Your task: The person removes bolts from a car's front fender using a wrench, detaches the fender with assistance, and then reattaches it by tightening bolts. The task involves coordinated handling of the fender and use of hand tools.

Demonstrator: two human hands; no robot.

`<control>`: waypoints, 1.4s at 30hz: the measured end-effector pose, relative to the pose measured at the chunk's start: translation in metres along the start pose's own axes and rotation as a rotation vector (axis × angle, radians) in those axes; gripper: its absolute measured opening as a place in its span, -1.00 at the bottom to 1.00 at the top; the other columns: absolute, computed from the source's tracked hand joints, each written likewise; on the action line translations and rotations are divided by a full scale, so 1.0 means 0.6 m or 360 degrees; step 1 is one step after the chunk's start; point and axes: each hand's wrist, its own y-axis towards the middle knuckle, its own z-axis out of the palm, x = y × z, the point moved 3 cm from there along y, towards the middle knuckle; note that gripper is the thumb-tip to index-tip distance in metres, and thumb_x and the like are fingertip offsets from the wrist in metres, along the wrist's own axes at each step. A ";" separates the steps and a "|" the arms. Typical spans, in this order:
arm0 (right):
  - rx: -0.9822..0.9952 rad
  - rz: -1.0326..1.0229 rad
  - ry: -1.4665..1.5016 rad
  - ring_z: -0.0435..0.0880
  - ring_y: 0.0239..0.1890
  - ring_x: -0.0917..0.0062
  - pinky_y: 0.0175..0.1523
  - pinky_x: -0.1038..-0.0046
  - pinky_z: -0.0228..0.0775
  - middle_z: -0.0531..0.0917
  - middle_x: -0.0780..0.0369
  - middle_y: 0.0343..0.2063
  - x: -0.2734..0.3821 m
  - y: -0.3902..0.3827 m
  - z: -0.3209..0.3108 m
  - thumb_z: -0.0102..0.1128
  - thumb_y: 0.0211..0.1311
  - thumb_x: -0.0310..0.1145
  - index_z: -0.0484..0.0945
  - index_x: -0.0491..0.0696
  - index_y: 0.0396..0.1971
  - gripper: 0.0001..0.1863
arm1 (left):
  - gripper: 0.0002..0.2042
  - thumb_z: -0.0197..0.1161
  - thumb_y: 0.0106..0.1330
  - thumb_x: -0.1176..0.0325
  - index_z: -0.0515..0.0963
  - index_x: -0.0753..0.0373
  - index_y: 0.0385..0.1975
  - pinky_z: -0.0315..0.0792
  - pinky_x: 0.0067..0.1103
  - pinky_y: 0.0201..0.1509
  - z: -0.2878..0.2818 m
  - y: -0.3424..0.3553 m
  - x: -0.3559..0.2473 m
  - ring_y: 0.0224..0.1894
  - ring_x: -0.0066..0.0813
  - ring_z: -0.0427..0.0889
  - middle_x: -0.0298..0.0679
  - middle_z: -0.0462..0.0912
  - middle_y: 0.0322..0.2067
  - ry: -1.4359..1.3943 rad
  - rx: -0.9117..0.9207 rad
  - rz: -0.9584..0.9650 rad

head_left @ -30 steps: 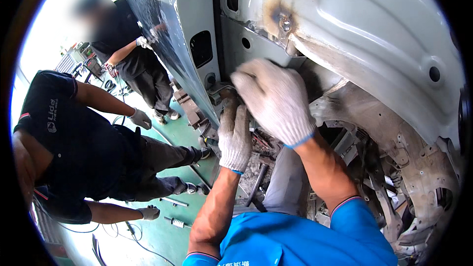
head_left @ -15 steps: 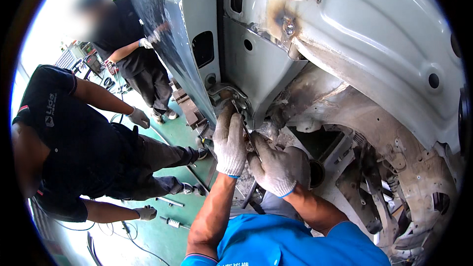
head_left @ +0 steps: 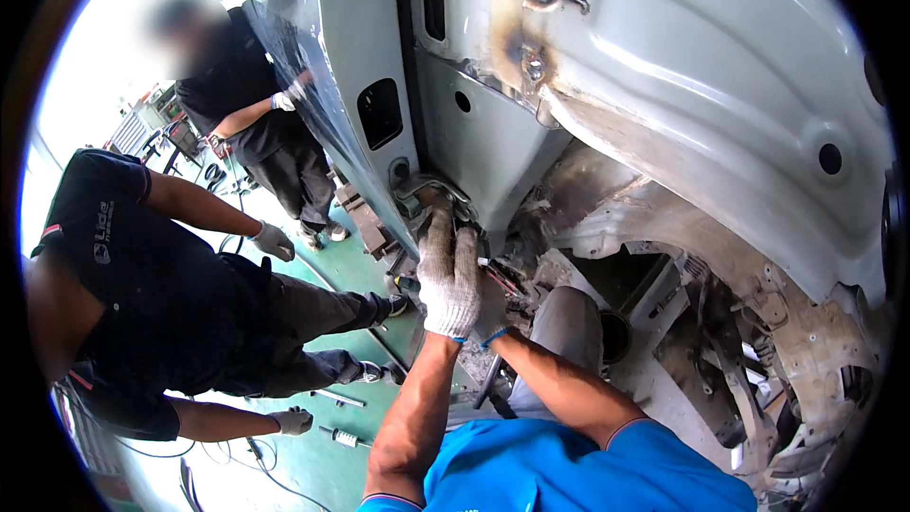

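My left hand [head_left: 449, 277], in a pale knit glove soiled along the fingers, reaches up to a metal bracket [head_left: 432, 192] at the foot of the grey body panel [head_left: 488, 137]. Its fingers lie close together and bend in at the tips, where whatever they pinch is hidden. Below and behind it is my right hand [head_left: 492, 309], also gloved. The left hand covers most of it, so its fingers and anything in them cannot be made out. Just right of the hands, a small red-and-dark part [head_left: 504, 280] shows low down.
An upright door-like panel [head_left: 353, 85] stands left of the hands. To the right curves a grey wheel-arch panel [head_left: 730, 76] with scorched weld spots, above a worn frame rail [head_left: 654, 209]. Two co-workers in dark clothes, one [head_left: 180, 294] nearer, stand left among rods and cables on the green floor.
My right hand has moved left, behind the left hand. The thin rod seen between both hands earlier no longer shows. My left hand stays by the bracket.
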 end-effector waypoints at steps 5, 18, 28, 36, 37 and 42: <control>0.0022 0.0166 0.0633 0.68 0.04 0.22 0.13 0.24 0.48 0.70 0.00 -0.06 0.025 -0.023 -0.082 0.13 0.39 -0.35 0.56 -0.14 0.06 -0.69 | -0.55 0.17 0.50 0.24 0.48 0.41 0.26 0.40 -0.27 0.31 -0.005 0.003 -0.011 0.19 0.13 0.58 0.23 0.58 0.12 0.0038 -0.0035 0.0062; -0.0130 -0.0487 -0.0245 0.74 -0.32 0.05 -0.24 0.17 0.59 0.72 0.03 -0.32 0.345 0.163 -0.344 0.25 0.38 -0.28 0.64 -0.10 -0.23 -0.81 | -0.64 0.02 0.61 0.31 0.49 0.47 0.19 0.47 -0.32 0.26 -0.034 0.022 0.009 0.13 0.07 0.62 0.23 0.59 0.11 -0.0452 0.0054 -0.0092; -0.0122 -0.0498 -0.0020 0.75 -0.49 0.17 -0.33 0.23 0.59 0.72 -0.04 -0.43 0.216 0.015 -0.293 0.28 0.28 -0.43 0.61 -0.22 0.07 -0.62 | -0.57 0.01 0.62 0.26 0.40 0.41 0.33 0.47 -0.42 0.27 -0.038 -0.006 -0.014 0.15 -0.27 0.61 0.08 0.53 0.24 0.0474 -0.0023 0.0652; -0.0030 -0.0046 -0.0126 0.75 -0.30 0.10 -0.27 0.24 0.59 0.73 0.00 -0.30 0.085 -0.005 -0.109 0.28 0.25 -0.21 0.46 -0.02 0.28 -0.41 | -0.58 0.11 0.55 0.30 0.44 0.41 0.29 0.47 -0.37 0.25 -0.017 0.006 -0.013 0.12 -0.06 0.62 0.13 0.55 0.18 0.0355 -0.0040 0.0405; -0.0041 -0.0056 -0.0073 0.75 -0.30 0.10 -0.27 0.23 0.59 0.73 0.01 -0.30 0.083 -0.001 -0.089 0.29 0.25 -0.18 0.46 0.00 0.28 -0.40 | -0.58 0.12 0.54 0.30 0.44 0.42 0.28 0.47 -0.37 0.25 -0.020 0.006 -0.006 0.11 -0.06 0.62 0.13 0.54 0.18 0.0597 -0.0049 0.0654; -0.0072 -0.0211 0.0186 0.74 -0.20 0.09 -0.20 0.17 0.59 0.72 0.00 -0.16 0.065 0.019 -0.064 0.30 0.24 -0.11 0.48 -0.02 0.21 -0.43 | -0.58 0.12 0.55 0.31 0.45 0.43 0.28 0.45 -0.42 0.27 -0.014 0.005 -0.011 0.15 -0.13 0.61 0.13 0.57 0.20 0.0064 -0.0024 0.0192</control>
